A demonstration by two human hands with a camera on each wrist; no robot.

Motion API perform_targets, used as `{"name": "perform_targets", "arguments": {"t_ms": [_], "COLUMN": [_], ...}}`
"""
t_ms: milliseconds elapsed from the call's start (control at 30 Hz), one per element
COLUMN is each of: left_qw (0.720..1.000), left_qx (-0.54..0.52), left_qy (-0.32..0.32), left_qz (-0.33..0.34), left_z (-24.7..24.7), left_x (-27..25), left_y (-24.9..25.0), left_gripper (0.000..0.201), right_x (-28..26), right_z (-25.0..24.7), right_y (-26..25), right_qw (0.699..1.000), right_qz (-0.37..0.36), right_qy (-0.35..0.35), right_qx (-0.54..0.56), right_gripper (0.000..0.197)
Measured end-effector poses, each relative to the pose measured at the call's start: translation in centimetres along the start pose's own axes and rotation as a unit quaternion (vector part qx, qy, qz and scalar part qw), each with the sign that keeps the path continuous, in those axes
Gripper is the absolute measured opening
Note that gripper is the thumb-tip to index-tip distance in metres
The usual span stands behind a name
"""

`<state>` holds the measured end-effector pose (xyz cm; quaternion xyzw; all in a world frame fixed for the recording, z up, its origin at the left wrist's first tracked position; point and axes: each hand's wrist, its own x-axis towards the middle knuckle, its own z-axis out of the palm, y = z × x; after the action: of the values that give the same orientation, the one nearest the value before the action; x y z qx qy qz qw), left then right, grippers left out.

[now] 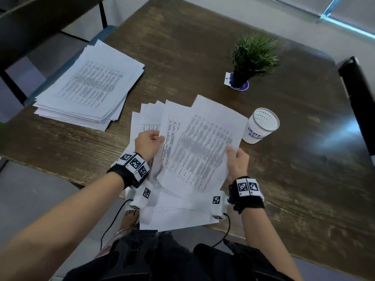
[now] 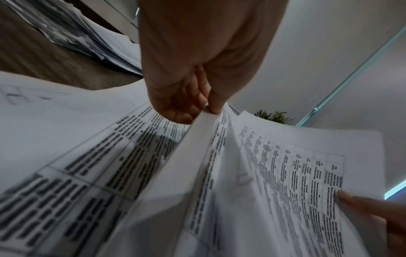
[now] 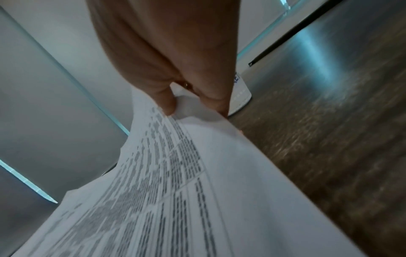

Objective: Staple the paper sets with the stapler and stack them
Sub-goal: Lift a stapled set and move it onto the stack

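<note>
Now paper sheets [image 1: 203, 142] between both grips.

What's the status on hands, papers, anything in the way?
Left hand and right hand both pinch the fanned sheets. Stack sits far left. No stapler in view. White cup close by right hand.

Hands [image 1: 149, 141]: two are showing, each wearing one wrist band with tags.
Paper piles [image 1: 89, 86]: one is lying at the table's far left.
Fanned sheets [image 1: 200, 147]: several are being held; exact count cannot be told.
Potted plants [image 1: 252, 57]: one is standing.
White cups [image 1: 261, 126]: one is standing.
Tables [image 1: 182, 47]: one is showing.
</note>
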<state>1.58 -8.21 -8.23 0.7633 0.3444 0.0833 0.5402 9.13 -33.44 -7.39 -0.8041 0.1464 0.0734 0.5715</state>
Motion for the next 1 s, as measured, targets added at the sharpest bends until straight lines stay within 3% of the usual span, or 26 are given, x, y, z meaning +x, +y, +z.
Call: {"name": "perform_targets", "arguments": {"t_ms": [133,267,433,500,600,667,800,867,933,1000], "left_qw": [1.0,0.999,0.997,0.994,0.985,0.987,0.983,0.974,0.967,0.962], "left_qx": [-0.021,-0.043,-0.058,-0.062,-0.036,0.002,-0.096,-0.15,-0.184,-0.21], "left_qy": [0.008,0.0,-0.036,-0.077,-0.155,-0.146,-0.135,-0.143,-0.136,-0.12], "left_qz": [-0.006,-0.007,0.041,0.057,0.065,0.071,0.075,0.092,0.115,0.129], "left_z": [0.1,0.1,0.3,0.4,0.6,0.8,0.2,-0.2,-0.5,-0.5], "left_x": [-0.6,-1.3,-2.4,-2.9,-3.4,-3.5,-4.3,-4.4,-4.7,-4.8], "left_y": [-0.1,-0.1,1.3,2.0,2.1,2.1,3.8,4.7,5.7,6.3], "left_gripper": [0.03,0.03,0.028,0.029,0.048,0.057,0.047,0.046,0.041,0.037], "right_x": [0.5,-0.4,-1.0,-1.0,-0.6,-0.7,-1.3,-1.7,-2.1,-2.2], "right_z": [-2.3,-2.4,-0.3,0.6,1.6,1.8,1.0,0.4,-0.2,-0.9], "right_y": [-0.1,0.0,1.0,1.1,1.0,0.9,-0.2,-0.7,-0.7,-0.4], "right_qw": [0.998,0.999,0.999,0.998,0.993,0.99,0.991,0.989,0.985,0.985], "right_qz": [-0.02,-0.017,0.001,-0.003,-0.045,-0.07,-0.109,-0.083,-0.055,-0.047], "right_qy": [0.051,0.002,-0.048,-0.063,-0.087,-0.092,-0.071,-0.078,-0.102,-0.121], "right_qx": [0.025,0.048,0.012,0.006,-0.063,-0.082,0.014,0.094,0.129,0.113], "right_gripper": [0.024,0.014,0.019,0.015,0.011,0.014,0.036,0.055,0.057,0.047]}}
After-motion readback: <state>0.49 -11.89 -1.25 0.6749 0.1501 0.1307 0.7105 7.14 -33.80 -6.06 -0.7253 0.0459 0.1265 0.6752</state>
